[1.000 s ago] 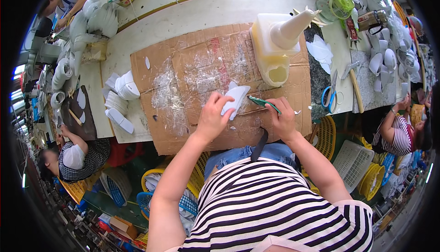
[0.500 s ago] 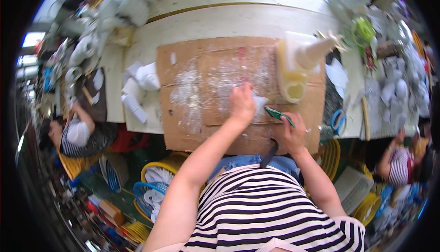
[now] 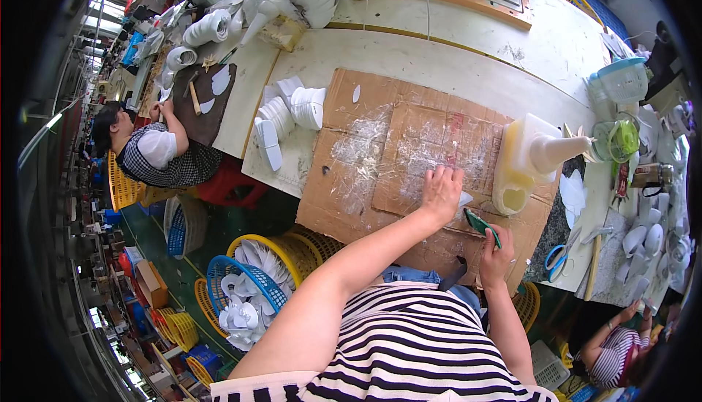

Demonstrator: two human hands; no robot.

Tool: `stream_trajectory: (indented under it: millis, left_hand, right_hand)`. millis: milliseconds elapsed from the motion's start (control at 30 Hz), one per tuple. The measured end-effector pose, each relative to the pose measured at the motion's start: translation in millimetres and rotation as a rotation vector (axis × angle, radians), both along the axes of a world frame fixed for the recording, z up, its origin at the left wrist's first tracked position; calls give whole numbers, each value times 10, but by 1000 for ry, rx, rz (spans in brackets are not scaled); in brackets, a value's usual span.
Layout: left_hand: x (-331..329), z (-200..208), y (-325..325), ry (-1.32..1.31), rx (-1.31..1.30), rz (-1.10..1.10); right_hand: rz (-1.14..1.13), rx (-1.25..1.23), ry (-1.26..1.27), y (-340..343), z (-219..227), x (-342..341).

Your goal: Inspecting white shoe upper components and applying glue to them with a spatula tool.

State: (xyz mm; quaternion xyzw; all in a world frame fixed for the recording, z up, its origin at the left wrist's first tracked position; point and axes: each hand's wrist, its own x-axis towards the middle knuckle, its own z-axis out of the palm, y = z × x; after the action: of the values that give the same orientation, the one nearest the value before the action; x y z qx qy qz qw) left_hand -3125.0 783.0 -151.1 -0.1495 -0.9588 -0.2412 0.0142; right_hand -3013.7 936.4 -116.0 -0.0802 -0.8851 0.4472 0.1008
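My left hand (image 3: 442, 191) rests on the cardboard sheet (image 3: 351, 208), fingers bent down over a small white piece (image 3: 464, 198). Only a tip of that piece shows beside the fingers. Just to the right, my right hand (image 3: 497, 257) is closed round a slim green tool (image 3: 481, 226), whose far end points toward the white piece. The tool's exact kind cannot be made out. Behind the hands a translucent plastic bottle (image 3: 523, 157) with yellowish liquid and a long cone spout stands on the cardboard. White residue is smeared over the sheet.
Stacked white pieces (image 3: 303, 108) lie left of the cardboard. Blue-handled scissors (image 3: 557, 257) and white cut shapes (image 3: 573, 196) lie to the right. Baskets of white parts (image 3: 245, 296) stand below the table's left. One co-worker (image 3: 157, 142) sits at left, another (image 3: 614, 351) at lower right.
The whole view has turned and shifted, so the table appears tilted and further right. The left hand now covers more of the white piece; the right hand still holds the green tool.
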Motion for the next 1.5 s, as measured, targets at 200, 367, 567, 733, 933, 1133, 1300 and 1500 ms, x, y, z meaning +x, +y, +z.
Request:
stream_trajectory:
  millis: [200, 367, 567, 733, 933, 1133, 1300, 1500]
  left_hand:
    - [-204, -95, 19, -113, -51, -14]
    - [-309, -160, -9, -49, -26, -72]
    - [-401, -747, 169, 90, -64, 21]
    - [-153, -461, 44, 179, -198, -142]
    - [-52, -261, -5, 368, -264, -235]
    - [106, -66, -172, 348, -176, -296]
    - [218, 35, -250, 328, -122, -304]
    - [68, 49, -241, 253, -151, -401]
  right_hand:
    - [-23, -8, 22, 32, 1, -22]
    - [-4, -6, 19, 49, 52, -70]
    - [-29, -56, 80, 143, -474, 119]
    - [44, 23, 99, 105, -424, 172]
    - [81, 61, 127, 154, -334, 53]
    - [93, 11, 58, 177, -256, 13]
    - [80, 12, 2, 138, -171, 30]
    - [111, 14, 69, 154, -253, 54]
